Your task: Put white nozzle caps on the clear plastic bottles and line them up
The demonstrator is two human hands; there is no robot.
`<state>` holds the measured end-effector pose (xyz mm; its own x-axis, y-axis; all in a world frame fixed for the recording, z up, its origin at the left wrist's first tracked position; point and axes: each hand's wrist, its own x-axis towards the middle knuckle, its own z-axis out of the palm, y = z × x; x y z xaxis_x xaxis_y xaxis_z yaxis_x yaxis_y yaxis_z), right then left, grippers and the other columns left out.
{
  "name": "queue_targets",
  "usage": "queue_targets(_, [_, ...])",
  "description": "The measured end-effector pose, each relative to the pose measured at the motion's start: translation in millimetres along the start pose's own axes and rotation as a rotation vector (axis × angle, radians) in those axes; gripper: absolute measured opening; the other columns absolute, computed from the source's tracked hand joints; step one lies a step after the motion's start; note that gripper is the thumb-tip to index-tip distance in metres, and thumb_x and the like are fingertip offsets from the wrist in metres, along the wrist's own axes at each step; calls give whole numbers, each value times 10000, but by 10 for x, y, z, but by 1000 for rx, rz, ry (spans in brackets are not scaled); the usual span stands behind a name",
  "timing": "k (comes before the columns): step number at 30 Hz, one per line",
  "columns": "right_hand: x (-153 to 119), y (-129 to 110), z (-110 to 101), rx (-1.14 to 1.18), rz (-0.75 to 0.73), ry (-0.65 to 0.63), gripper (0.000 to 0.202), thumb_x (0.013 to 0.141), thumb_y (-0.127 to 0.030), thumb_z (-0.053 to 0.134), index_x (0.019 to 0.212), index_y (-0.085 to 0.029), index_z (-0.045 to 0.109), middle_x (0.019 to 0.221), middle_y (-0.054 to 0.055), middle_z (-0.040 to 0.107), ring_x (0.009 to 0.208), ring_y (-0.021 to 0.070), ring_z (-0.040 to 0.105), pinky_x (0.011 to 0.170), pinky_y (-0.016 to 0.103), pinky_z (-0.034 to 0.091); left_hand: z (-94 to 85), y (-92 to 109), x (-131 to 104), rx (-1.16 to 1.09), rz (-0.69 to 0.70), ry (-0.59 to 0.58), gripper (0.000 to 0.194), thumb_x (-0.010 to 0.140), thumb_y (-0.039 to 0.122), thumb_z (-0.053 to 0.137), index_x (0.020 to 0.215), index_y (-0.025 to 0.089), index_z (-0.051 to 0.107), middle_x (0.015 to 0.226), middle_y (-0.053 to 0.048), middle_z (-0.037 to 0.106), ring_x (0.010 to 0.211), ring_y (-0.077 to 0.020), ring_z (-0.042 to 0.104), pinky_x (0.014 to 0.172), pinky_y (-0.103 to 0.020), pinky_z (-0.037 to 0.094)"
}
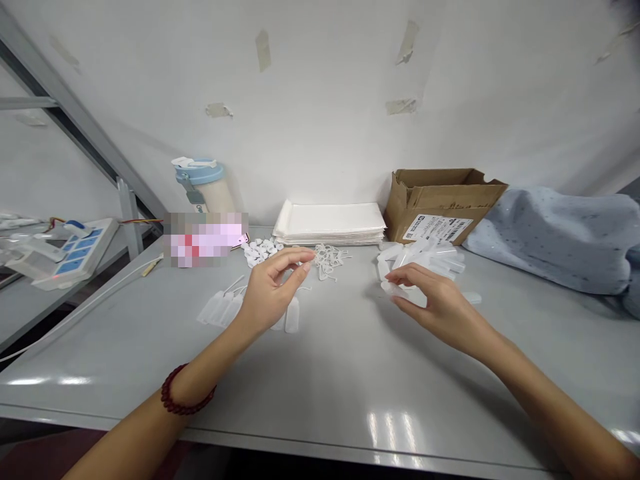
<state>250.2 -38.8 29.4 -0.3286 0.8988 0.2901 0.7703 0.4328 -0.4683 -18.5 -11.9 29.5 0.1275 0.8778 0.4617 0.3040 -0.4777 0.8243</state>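
Grasping a clear sleeve point(394, 289) between thumb and fingers, my right hand point(445, 303) hangs over the right half of the table point(325, 387), at the near side of a pile of loose sleeves point(437, 257), as seen from my head camera. My left hand point(267, 290) hovers left of the table's middle, its fingers curved toward the thumb near a heap of white cords point(330, 259); whether they pinch anything, I cannot tell. Corded sleeves point(223, 308) show on both sides of that hand, with small white pieces point(261, 251) beyond it. Toward the table's far edge stand a jug point(210, 193) at left, a white stack point(333, 223) at centre and an open box point(450, 200) at right; a blue cloth point(555, 240) lies just beside the box, nearer the right edge. A dark red bracelet point(185, 400) circles my left wrist.
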Motion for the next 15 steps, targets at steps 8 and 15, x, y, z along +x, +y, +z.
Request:
queue_targets(8, [-55, -246, 224, 402, 11, -21, 172, 862, -278, 568, 1027, -240, 599, 976, 55, 646, 903, 209, 629, 828, 388, 534, 120, 37, -119, -77, 42, -23, 15, 796, 159, 653, 805, 167, 663, 839, -33, 661, 810, -145, 624, 733, -276, 559])
queue_targets(15, [-80, -364, 257, 643, 119, -123, 237, 816, -339, 646, 1017, -219, 610, 978, 52, 654, 910, 195, 647, 856, 374, 530, 174, 98, -201, 73, 299, -75, 79, 818, 106, 631, 857, 171, 652, 811, -28, 672, 755, -131, 626, 694, -268, 547])
